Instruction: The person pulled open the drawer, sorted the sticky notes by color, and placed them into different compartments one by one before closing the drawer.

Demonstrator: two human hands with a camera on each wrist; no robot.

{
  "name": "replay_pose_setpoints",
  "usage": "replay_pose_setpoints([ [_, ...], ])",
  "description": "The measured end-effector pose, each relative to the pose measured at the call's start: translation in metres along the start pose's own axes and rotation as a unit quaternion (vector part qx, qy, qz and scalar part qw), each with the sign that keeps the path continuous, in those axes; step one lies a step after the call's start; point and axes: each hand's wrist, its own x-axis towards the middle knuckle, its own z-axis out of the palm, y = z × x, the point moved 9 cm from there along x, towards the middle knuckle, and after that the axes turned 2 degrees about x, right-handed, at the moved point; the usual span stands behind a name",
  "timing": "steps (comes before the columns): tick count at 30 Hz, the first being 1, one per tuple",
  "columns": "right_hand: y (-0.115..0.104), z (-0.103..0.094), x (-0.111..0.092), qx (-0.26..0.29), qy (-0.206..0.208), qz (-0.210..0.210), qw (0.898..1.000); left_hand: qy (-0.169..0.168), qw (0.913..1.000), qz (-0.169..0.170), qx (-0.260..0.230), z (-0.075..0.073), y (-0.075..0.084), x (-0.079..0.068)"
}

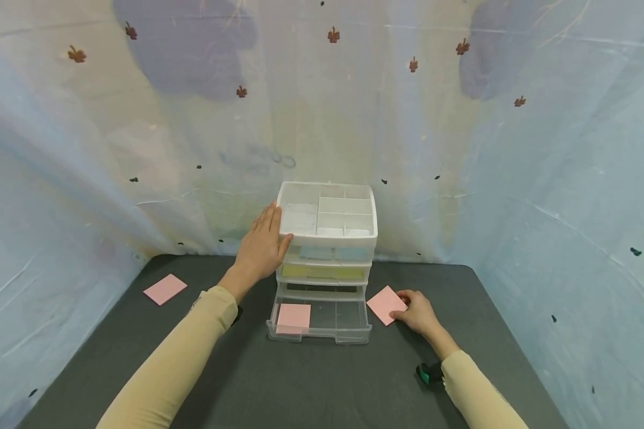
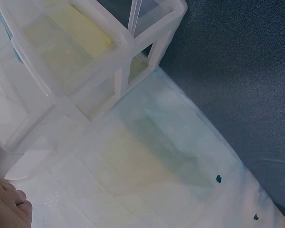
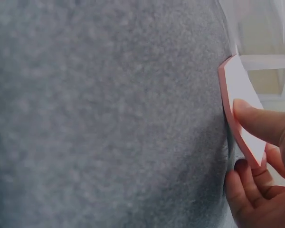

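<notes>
A small plastic drawer unit (image 1: 330, 239) with a white divided top stands at the middle of the table. Its lowest clear drawer (image 1: 349, 316) is pulled out, with a pink sticky note pad (image 1: 294, 318) lying in its left part. My left hand (image 1: 261, 247) rests with extended fingers on the unit's upper left side; the left wrist view shows only part of this hand (image 2: 9, 204). Just right of the open drawer, my right hand (image 1: 417, 313) pinches another pink sticky note pad (image 1: 386, 304) between thumb and fingers, as the right wrist view also shows on the pad (image 3: 242, 109).
A third pink sticky note pad (image 1: 165, 289) lies on the dark table (image 1: 322, 381) at the far left. Yellow contents (image 1: 322, 272) show through a closed drawer above the open one. A patterned curtain (image 1: 322, 119) hangs behind and beside the table.
</notes>
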Motion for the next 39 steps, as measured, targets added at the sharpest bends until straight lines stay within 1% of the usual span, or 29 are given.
replay_pose_setpoints([
  [3, -0.002, -0.005, -0.003, 0.007, 0.018, -0.008, 1.0, -0.002, 1.0, -0.001, 0.002, 0.0, 0.0, 0.0],
  [5, -0.004, -0.008, -0.005, 0.022, 0.029, -0.012, 0.999, -0.002, 1.0, -0.001, 0.004, 0.0, 0.0, 0.0],
  [10, -0.007, -0.015, -0.011, 0.06, 0.048, -0.005, 0.997, -0.003, 1.0, 0.0, 0.006, -0.001, 0.001, -0.001],
  [13, -0.011, -0.018, -0.015, 0.072, 0.058, -0.003, 0.996, -0.006, 1.0, -0.001, 0.006, -0.001, 0.001, -0.001],
  [22, -0.022, -0.03, -0.024, 0.08, 0.101, -0.019, 0.991, -0.005, 1.0, -0.002, -0.001, -0.002, 0.001, -0.001],
  [30, -0.029, -0.041, -0.028, 0.103, 0.106, -0.022, 0.989, -0.002, 1.0, -0.001, -0.003, -0.002, 0.001, -0.001],
  [39, -0.044, -0.055, -0.034, 0.112, 0.133, -0.047, 0.984, -0.003, 1.0, -0.001, -0.005, -0.004, 0.002, -0.002],
])
